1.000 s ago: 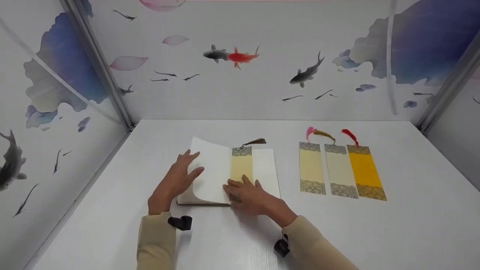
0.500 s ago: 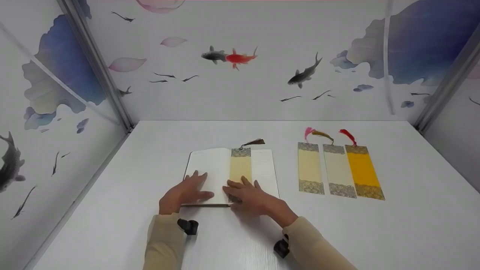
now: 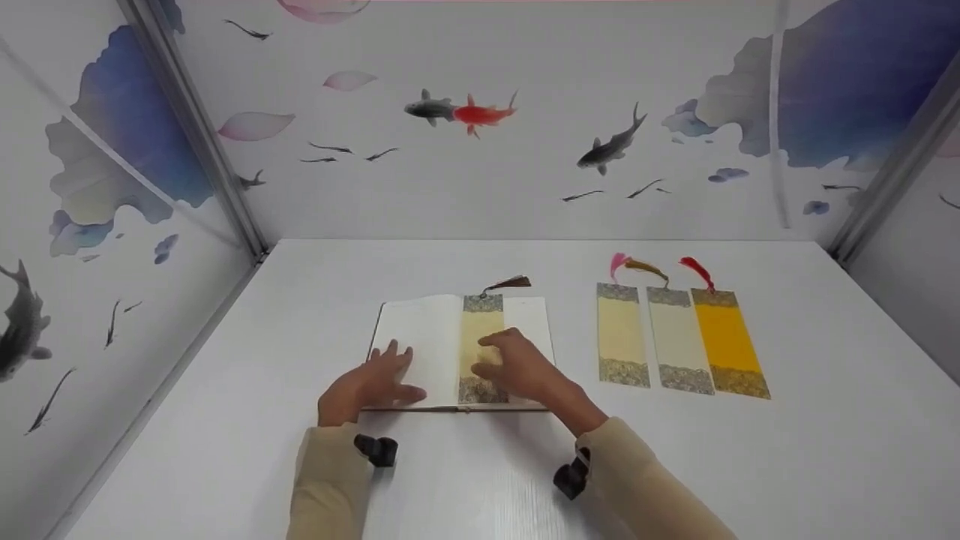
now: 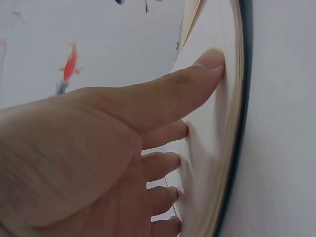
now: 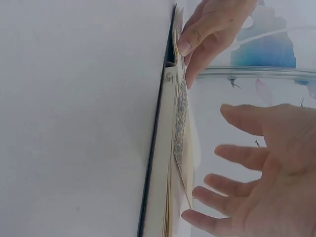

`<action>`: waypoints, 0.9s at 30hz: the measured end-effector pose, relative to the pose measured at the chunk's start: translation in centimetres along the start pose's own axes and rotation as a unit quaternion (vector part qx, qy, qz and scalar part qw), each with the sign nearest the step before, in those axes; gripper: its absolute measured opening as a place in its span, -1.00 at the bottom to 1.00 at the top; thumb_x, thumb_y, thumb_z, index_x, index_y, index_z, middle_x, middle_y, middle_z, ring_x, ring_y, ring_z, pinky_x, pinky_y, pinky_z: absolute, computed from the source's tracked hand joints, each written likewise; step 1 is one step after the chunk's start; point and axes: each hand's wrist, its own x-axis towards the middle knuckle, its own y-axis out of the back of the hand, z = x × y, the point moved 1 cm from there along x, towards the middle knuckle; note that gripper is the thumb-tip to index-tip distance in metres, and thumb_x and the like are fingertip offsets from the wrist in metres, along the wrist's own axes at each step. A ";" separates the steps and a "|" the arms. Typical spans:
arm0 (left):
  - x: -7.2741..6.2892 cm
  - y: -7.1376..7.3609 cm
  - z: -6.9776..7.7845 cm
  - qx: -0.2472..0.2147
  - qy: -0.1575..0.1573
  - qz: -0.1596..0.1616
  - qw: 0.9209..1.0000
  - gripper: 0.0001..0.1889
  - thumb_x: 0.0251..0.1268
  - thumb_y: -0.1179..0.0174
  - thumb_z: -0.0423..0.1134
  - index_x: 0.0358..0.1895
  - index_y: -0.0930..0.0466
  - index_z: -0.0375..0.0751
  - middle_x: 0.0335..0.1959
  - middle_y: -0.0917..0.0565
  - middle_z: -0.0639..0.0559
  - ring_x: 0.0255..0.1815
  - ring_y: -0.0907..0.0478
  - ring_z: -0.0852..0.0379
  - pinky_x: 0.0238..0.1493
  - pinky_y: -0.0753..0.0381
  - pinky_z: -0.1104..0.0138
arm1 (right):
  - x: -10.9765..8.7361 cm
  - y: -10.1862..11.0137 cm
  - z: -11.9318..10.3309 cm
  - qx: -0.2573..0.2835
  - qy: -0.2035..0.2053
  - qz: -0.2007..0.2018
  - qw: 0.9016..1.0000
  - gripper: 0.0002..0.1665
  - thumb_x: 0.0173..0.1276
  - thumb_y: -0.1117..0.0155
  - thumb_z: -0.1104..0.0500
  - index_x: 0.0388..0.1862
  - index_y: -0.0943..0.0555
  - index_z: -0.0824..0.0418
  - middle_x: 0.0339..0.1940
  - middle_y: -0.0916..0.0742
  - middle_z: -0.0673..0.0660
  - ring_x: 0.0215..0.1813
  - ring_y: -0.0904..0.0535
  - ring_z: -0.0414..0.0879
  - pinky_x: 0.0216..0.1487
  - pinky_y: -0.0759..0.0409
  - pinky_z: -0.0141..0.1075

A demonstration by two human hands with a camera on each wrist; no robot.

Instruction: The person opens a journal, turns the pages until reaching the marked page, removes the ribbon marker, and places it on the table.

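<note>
An open notebook lies flat with blank pages. On its right page, beside the fold, rests a cream bookmark with grey patterned bands at both ends and a dark brown tassel beyond the top edge. My left hand rests on the left page; in the left wrist view its thumb and fingertips touch the paper near the edge. Over the bookmark and right page is my right hand, fingers loosely spread and holding nothing. The right wrist view shows most of these fingers apart from the pages.
Three more bookmarks lie in a row to the right: cream with a pink tassel, pale grey with an olive tassel, and orange-yellow with a red tassel. Walls with painted fish enclose the white table at back and sides.
A raised left page has come down flat, with my left hand moving right and down onto it. My right hand has lifted off the bookmark, uncovering its lower patterned band.
</note>
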 end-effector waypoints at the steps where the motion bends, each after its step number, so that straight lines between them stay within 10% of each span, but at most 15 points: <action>1: 0.0 0.0 0.0 0.000 -0.003 -0.001 1.000 -0.14 0.42 -0.22 -0.03 0.60 0.02 -0.31 0.64 0.20 -0.39 0.64 0.35 -0.41 0.59 0.20 -0.23 | 0.1 0.1 0.1 0.013 -0.021 0.009 1.000 -0.39 0.43 -0.30 0.12 0.35 -0.47 0.41 0.37 -0.48 0.45 0.40 -0.44 0.30 0.39 -0.43 0.12; 13: 0.4 0.0 -0.1 0.011 -0.015 0.001 1.000 -0.13 0.42 -0.22 -0.01 0.59 0.01 -0.35 0.62 0.19 -0.43 0.63 0.33 -0.45 0.57 0.16 -0.26 | 1.5 0.6 1.1 -0.019 -0.141 0.015 0.990 0.06 0.19 -0.53 -0.11 0.40 -0.29 0.53 0.26 -0.51 0.45 0.28 -0.48 0.24 0.31 -0.49 0.07; 20: 0.1 0.2 0.0 0.006 -0.015 0.002 1.000 -0.13 0.42 -0.22 -0.03 0.59 0.02 -0.34 0.62 0.20 -0.43 0.63 0.34 -0.44 0.57 0.19 -0.27 | 1.8 0.0 0.2 -0.052 -0.168 0.043 0.984 -0.12 0.02 -0.66 0.02 0.14 -0.43 0.48 -0.06 -0.62 0.31 -0.10 -0.46 0.03 0.11 -0.57 -0.01; 27: -0.2 0.3 -0.1 -0.013 -0.018 0.000 1.000 -0.12 0.40 -0.24 -0.03 0.59 0.02 -0.33 0.63 0.21 -0.43 0.63 0.36 -0.45 0.56 0.21 -0.29 | 1.7 0.1 0.4 -0.045 -0.171 0.046 0.983 0.01 0.03 -0.65 0.07 0.29 -0.33 0.54 -0.03 -0.67 0.34 -0.09 -0.54 0.02 0.12 -0.60 -0.05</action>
